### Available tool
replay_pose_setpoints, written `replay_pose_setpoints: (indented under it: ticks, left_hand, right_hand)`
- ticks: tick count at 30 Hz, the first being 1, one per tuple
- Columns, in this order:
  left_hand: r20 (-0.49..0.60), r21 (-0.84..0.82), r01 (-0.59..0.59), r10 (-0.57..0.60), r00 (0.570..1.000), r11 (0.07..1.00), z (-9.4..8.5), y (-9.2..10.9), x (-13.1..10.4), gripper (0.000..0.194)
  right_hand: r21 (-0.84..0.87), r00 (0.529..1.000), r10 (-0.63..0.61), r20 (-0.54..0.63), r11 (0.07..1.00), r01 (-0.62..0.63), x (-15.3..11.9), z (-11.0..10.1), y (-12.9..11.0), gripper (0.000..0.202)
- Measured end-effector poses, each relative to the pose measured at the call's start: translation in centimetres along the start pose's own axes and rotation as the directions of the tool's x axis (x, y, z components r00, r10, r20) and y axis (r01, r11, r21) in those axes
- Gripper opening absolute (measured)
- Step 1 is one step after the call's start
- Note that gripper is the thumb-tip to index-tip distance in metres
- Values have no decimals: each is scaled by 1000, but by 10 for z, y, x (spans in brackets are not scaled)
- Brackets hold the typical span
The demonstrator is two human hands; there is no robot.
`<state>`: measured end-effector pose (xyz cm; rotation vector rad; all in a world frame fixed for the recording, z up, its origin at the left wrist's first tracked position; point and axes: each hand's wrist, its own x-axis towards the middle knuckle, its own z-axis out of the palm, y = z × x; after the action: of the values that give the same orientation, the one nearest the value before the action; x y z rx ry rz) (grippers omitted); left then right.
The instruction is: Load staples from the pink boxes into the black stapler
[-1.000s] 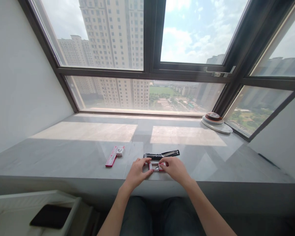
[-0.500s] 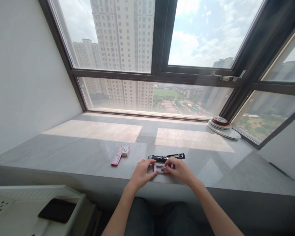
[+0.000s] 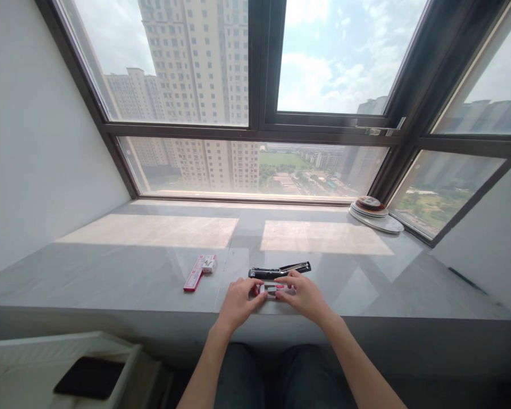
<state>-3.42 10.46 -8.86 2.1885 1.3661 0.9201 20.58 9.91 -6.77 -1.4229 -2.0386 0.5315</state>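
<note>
My left hand (image 3: 237,302) has its thumb and fingers closed round the left end of a small red-and-white staple box (image 3: 263,288). From the other side my right hand (image 3: 305,295) pinches the box's right end. Between my fingertips shows a small grey block, which looks like a strip of staples (image 3: 272,289). My fingers partly hide the box. Just beyond my hands lies a black stapler (image 3: 264,272), its top arm swung open to the right. To the left, a small white box (image 3: 209,263) rests against a long pink-and-white box (image 3: 193,280).
The grey stone sill (image 3: 132,278) runs below large dark-framed windows. Stacked plates (image 3: 375,216) stand in the far right corner. Below the sill at left, a dark flat object (image 3: 89,377) lies on a white plastic surface (image 3: 21,363).
The view has shifted slightly to the right. The grey staples, earlier tilted at my right fingertips, now lie level between both hands. The stapler and the other boxes stay in place.
</note>
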Motion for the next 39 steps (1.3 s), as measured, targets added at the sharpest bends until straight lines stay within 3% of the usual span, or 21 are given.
replay_pose_setpoints:
  ticks: [3, 7, 11, 16, 21, 25, 29, 33, 36, 39]
  left_hand:
    - [10, -2, 4, -4, 1000, 1000, -1, 1, 0, 29]
    - [20, -11, 9, -9, 1000, 1000, -2, 1, 0, 28]
    - [16, -21, 18, -18, 1000, 1000, -3, -3, 0, 29]
    - [41, -56, 46, -44, 998, 997, 0, -2, 4, 31]
    - [81, -92, 29, -22, 996, 995, 9, 11, 4, 40]
    - [70, -157, 50, -40, 997, 986, 0, 2, 6, 35]
    - [-118, 8, 134, -132, 984, 991, -12, -21, 24, 37]
    - [-49, 131, 112, -106, 993, 985, -8, -30, 35, 35]
    - [-15, 126, 92, -91, 996, 988, -1, -26, 27, 31]
    - [-21, 121, 106, -104, 994, 987, 1, -22, 18, 31]
  right_hand:
    - [-47, 999, -28, 21, 998, 29, 9, 9, -4, 16]
    - [-8, 998, -64, 15, 998, 64, 9, 11, 0, 13]
    - [49, 999, -35, -6, 998, 36, -4, 2, 15, 19]
    - [88, 999, 14, 36, 996, -17, -15, -4, 27, 44]
    - [74, 996, -9, 86, 997, 2, -8, 2, 18, 38]
    - [34, 998, -15, 63, 999, 13, -3, 5, 9, 39]
    - [21, 995, -64, 82, 998, 62, 0, 12, -2, 26]
    - [25, 994, -101, 29, 995, 100, 15, 19, -11, 20]
    - [9, 995, -99, -33, 995, 99, 34, 20, -12, 18]
    - [-16, 994, -113, 7, 993, 113, 51, 22, -10, 16]
